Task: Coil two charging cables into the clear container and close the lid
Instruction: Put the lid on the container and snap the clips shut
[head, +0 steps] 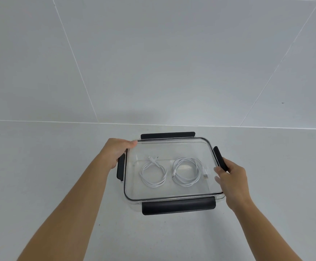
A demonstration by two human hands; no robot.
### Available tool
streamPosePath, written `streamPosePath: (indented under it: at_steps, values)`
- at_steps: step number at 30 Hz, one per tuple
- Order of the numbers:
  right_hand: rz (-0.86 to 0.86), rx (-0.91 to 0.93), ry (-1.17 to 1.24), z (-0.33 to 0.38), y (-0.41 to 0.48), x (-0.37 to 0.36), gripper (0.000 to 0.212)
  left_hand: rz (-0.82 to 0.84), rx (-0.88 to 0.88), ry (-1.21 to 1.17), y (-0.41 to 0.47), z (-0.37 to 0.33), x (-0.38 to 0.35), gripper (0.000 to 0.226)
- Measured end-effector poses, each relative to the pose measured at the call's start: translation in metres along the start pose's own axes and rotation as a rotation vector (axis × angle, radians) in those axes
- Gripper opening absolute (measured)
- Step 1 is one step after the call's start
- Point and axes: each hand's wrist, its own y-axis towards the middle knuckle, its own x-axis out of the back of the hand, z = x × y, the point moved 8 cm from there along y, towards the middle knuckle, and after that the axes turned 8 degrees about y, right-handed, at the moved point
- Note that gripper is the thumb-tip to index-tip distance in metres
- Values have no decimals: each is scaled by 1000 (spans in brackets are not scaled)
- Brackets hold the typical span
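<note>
A clear rectangular container (pixel 221 199) sits on the white surface with a clear lid (pixel 172 147) lying over it. The lid has black latch flaps on all sides; the near flap (pixel 178 205) sticks out flat. Through the lid I see two white coiled charging cables, one on the left (pixel 153 174) and one on the right (pixel 186 172). My left hand (pixel 116 152) grips the lid's far left corner, thumb on top. At the right edge, my right hand (pixel 232 178) holds the lid with fingers curled round the right latch flap (pixel 220 157).
The white surface (pixel 59 176) stretches all around the container. A white panelled wall (pixel 153 63) rises just behind it, close to the far latch flap (pixel 167 135).
</note>
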Motion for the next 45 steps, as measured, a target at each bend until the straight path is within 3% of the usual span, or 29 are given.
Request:
streamPosePath:
  at_steps: [4, 8, 11, 21, 29, 33, 40, 45]
  values:
    - [3, 12, -31, 1, 1, -1, 14, -1, -30, 66, -2, -3, 4, 18]
    - [2, 18, -56, 1, 3, -1, 11, -67, -111, 128, -3, -14, 8, 21]
    - [7, 25, -79, 2, 1, 1, 14, -72, -65, 76, 0, -7, 10, 27]
    - [-1, -18, -50, -8, 6, 7, 9, 72, 56, 67, -5, 7, 9, 15]
    - [93, -84, -63, 2, 12, 10, 9, -77, -15, 97, -10, -1, 15, 32]
    - [217, -158, -51, 7, 17, 7, 3, 53, 57, 124, -14, 6, 7, 35]
    - [327, -206, -118, 10, 27, 7, 20, 351, 143, 356, -35, 17, -3, 28]
    - [414, -247, -182, 15, 29, 8, 12, 345, 129, 376, -40, 17, -3, 26]
